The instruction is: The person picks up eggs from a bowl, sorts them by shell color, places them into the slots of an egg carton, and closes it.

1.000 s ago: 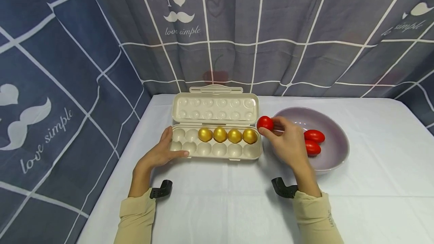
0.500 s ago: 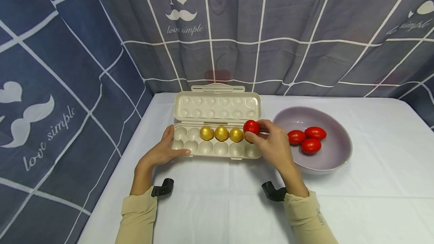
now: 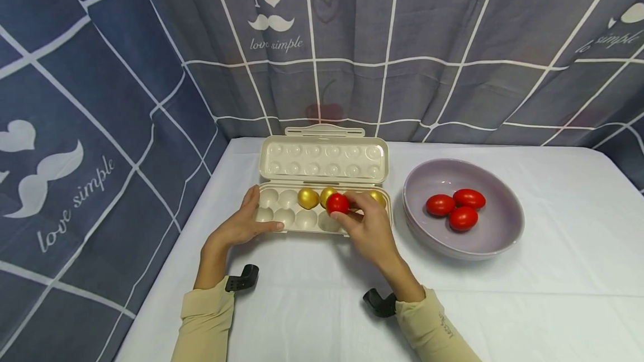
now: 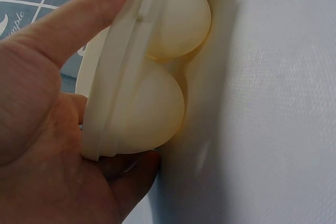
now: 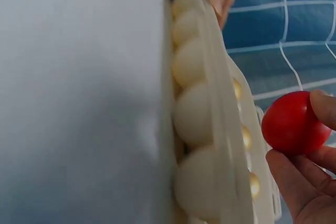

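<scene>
In the head view, my right hand [image 3: 374,234] pinches a shiny red egg [image 3: 337,204] between thumb and fingers above the middle of a cream egg carton [image 3: 306,220]. The right wrist view puts this red egg [image 5: 291,124] clear above the carton's rim. My left hand [image 3: 235,229] grips the carton's left end, thumb along the front edge and fingers at the side and underneath. Gold eggs [image 3: 308,198] sit in the back row; the right hand and the red egg partly hide that row. The front-row cups that show hold nothing.
A mauve bowl [image 3: 495,211] with several red eggs [image 3: 463,218] stands right of the carton on the white-covered table [image 3: 558,228]. The carton's lid [image 3: 324,161] lies folded back towards the grey-blue checked curtain [image 3: 427,32]. Black wrist mounts [image 3: 380,303] jut from both forearms.
My right hand has carried the red egg leftward from beside the bowl, past the carton's right end, to over its middle. The left hand keeps its grip on the carton.
</scene>
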`<state>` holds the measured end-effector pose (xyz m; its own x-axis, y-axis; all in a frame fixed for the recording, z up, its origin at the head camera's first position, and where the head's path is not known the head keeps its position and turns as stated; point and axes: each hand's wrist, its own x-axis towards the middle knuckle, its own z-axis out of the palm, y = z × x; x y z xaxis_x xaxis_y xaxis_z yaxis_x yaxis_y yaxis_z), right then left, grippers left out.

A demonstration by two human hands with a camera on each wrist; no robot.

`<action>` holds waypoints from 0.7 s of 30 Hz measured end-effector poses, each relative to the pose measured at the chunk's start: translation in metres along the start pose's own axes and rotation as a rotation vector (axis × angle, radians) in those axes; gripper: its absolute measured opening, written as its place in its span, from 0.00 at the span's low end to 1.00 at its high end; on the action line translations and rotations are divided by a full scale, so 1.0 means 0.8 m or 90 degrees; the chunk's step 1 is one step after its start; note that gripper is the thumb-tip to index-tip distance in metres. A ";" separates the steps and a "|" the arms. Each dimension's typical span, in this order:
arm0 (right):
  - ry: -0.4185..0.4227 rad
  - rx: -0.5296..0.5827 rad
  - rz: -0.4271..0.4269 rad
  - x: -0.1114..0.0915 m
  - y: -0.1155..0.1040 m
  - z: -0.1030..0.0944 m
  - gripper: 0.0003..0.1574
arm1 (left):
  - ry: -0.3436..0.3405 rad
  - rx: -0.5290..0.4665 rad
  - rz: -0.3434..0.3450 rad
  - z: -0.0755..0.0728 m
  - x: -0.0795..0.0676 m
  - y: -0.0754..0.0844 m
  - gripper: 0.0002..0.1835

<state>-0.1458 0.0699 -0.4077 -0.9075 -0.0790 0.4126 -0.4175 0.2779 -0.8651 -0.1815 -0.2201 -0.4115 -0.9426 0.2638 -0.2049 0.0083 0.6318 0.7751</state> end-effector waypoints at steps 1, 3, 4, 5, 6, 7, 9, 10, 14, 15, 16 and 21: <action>-0.010 0.013 0.000 -0.002 0.001 0.004 0.23 | 0.000 0.001 0.000 0.000 0.000 0.000 0.67; -0.024 0.030 0.000 -0.005 0.001 0.011 0.24 | -0.001 0.001 -0.001 0.000 0.000 0.000 0.67; -0.027 0.032 0.001 -0.007 0.001 0.015 0.24 | -0.001 0.003 -0.003 0.000 0.000 0.000 0.67; -0.029 0.032 0.002 -0.008 0.001 0.018 0.25 | -0.001 0.004 -0.004 0.000 0.001 0.000 0.67; -0.029 0.030 0.003 -0.009 0.001 0.021 0.25 | -0.001 0.005 -0.005 0.000 0.001 0.000 0.67; -0.028 0.028 0.004 -0.010 0.002 0.023 0.25 | 0.000 0.005 -0.007 0.000 0.001 0.000 0.67; -0.024 0.021 0.011 -0.013 0.002 0.028 0.26 | 0.001 0.006 -0.009 0.001 0.001 0.000 0.66; -0.020 0.021 0.012 -0.014 0.002 0.030 0.26 | 0.002 0.006 -0.009 0.001 0.001 0.000 0.66; -0.007 0.058 0.023 -0.015 -0.009 0.034 0.26 | 0.002 0.011 -0.009 0.000 0.001 0.001 0.66; -0.003 0.071 0.023 -0.015 -0.009 0.035 0.26 | 0.001 0.012 -0.009 0.000 0.001 0.000 0.67; 0.002 0.081 0.021 -0.015 -0.008 0.036 0.25 | 0.001 0.013 -0.009 0.000 0.001 0.000 0.67; 0.013 0.101 0.014 -0.014 0.009 0.040 0.26 | 0.000 0.014 -0.011 0.000 0.001 0.000 0.67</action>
<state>-0.1400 0.0424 -0.4280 -0.9158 -0.0545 0.3980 -0.4017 0.1249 -0.9072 -0.1823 -0.2197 -0.4118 -0.9426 0.2528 -0.2183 -0.0004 0.6527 0.7576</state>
